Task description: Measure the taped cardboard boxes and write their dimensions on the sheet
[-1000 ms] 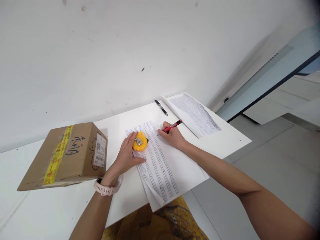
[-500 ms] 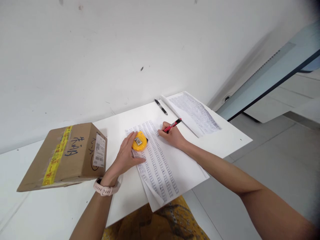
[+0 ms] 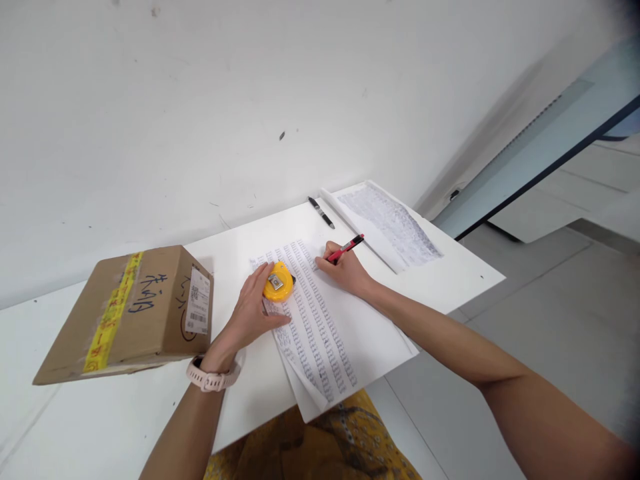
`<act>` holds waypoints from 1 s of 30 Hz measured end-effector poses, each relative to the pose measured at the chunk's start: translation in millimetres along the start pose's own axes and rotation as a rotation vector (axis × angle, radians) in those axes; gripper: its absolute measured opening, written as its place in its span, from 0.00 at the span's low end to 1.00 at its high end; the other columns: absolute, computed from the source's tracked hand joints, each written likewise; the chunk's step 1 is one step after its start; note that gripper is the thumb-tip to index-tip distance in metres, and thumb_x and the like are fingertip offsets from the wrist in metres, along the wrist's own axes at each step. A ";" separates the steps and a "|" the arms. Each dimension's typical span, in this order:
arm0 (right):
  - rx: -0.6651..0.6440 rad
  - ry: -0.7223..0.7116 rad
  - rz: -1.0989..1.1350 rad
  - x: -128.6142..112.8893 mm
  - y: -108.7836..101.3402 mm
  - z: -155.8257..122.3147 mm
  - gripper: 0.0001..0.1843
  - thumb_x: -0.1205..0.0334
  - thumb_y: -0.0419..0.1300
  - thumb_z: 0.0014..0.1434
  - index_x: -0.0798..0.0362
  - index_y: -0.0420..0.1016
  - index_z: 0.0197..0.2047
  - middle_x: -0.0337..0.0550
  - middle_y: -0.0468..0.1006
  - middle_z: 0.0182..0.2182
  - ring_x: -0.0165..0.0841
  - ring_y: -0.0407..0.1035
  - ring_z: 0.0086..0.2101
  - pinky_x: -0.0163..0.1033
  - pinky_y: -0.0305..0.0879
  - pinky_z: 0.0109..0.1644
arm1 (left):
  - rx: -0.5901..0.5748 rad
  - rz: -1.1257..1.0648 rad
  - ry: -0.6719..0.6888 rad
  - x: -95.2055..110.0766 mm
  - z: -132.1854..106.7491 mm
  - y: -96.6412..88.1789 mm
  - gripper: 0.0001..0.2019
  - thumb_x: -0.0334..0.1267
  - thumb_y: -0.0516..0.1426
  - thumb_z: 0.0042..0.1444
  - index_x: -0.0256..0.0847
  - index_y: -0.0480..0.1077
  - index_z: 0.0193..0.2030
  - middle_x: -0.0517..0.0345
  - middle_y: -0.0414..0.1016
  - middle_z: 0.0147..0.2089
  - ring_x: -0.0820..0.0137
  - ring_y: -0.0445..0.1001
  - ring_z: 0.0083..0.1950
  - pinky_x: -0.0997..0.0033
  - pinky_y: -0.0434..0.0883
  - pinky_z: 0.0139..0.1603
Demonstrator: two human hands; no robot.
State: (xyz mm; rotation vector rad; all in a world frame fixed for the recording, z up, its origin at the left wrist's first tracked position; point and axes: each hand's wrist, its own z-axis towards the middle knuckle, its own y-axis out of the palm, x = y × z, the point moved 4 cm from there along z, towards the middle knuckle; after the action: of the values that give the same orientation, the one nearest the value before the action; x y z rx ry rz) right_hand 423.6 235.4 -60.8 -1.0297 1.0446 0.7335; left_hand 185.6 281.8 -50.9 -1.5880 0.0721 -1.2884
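My right hand (image 3: 345,270) pinches a red pen (image 3: 346,249) with a black end. The pen's tip is hidden behind my fingers, at the upper part of a sheet of paper (image 3: 373,343) covered in columns of small handwriting. On the sheet's left side lies a round yellow tape measure (image 3: 279,288) with a metal clip on top. My left hand (image 3: 251,308) rests flat beside it, thumb and fingers spread apart around its left side, fingertips touching or very near its edge. A pale pink watch band circles my left wrist.
A taped cardboard box (image 3: 125,313) with a label stands left of my left hand. A black pen (image 3: 321,213) and a stack of written papers (image 3: 390,223) lie at the back of the white table (image 3: 465,277). A white wall (image 3: 210,120) rises behind.
Almost nothing has moved. The red pen's upper end has tilted very slightly, and the whole view has shifted a little. Both hands keep their places on the paper.
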 end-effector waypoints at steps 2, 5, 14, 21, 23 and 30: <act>0.013 -0.013 -0.003 -0.1 -0.5 -0.2 0.17 0.58 0.60 0.53 0.49 0.53 0.23 0.32 0.56 0.21 0.29 0.52 0.24 0.38 0.48 0.29 | -0.002 -0.001 -0.001 0.3 -0.1 -0.2 0.52 0.39 0.69 0.48 0.57 0.43 0.74 0.50 0.46 0.75 0.52 0.46 0.75 0.45 0.51 0.72; 0.013 -0.009 -0.008 0.4 -0.2 -0.4 0.16 0.59 0.60 0.53 0.49 0.53 0.23 0.32 0.56 0.20 0.29 0.51 0.24 0.38 0.47 0.29 | 0.001 0.004 0.000 0.5 -0.1 -0.5 0.52 0.39 0.69 0.48 0.57 0.43 0.73 0.50 0.47 0.75 0.52 0.46 0.76 0.46 0.50 0.73; 0.016 -0.008 -0.014 0.7 -0.6 0.8 0.16 0.61 0.60 0.52 0.49 0.53 0.23 0.32 0.55 0.20 0.29 0.51 0.24 0.39 0.47 0.29 | 0.003 0.005 -0.005 -0.6 0.0 0.2 0.52 0.39 0.69 0.48 0.57 0.43 0.74 0.50 0.47 0.76 0.51 0.46 0.75 0.45 0.51 0.72; 0.027 -0.010 -0.033 -1.1 -0.9 -0.1 0.16 0.60 0.59 0.53 0.48 0.53 0.23 0.33 0.56 0.21 0.29 0.52 0.24 0.39 0.48 0.29 | -0.004 -0.009 -0.011 0.0 -0.6 -0.6 0.52 0.38 0.69 0.48 0.58 0.43 0.73 0.51 0.46 0.76 0.53 0.46 0.76 0.47 0.51 0.73; 0.036 -0.011 -0.036 -1.7 -1.4 -0.2 0.15 0.61 0.59 0.53 0.48 0.54 0.23 0.33 0.57 0.20 0.30 0.52 0.24 0.39 0.48 0.29 | -0.002 -0.011 -0.011 0.2 -0.5 -0.8 0.52 0.38 0.69 0.48 0.57 0.43 0.73 0.51 0.47 0.75 0.53 0.46 0.75 0.47 0.51 0.73; 0.032 0.001 -0.042 -0.3 -1.9 0.1 0.15 0.61 0.59 0.52 0.48 0.53 0.23 0.33 0.57 0.20 0.30 0.52 0.24 0.39 0.48 0.29 | 0.003 -0.018 -0.008 0.4 -0.7 -0.7 0.51 0.38 0.69 0.48 0.57 0.44 0.73 0.51 0.47 0.75 0.53 0.47 0.75 0.47 0.52 0.72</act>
State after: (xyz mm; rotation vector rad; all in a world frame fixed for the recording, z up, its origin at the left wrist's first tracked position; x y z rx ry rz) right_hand 425.2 234.8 -59.9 -1.0213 1.0294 0.6808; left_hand 184.9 281.4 -50.2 -1.5944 0.0510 -1.2958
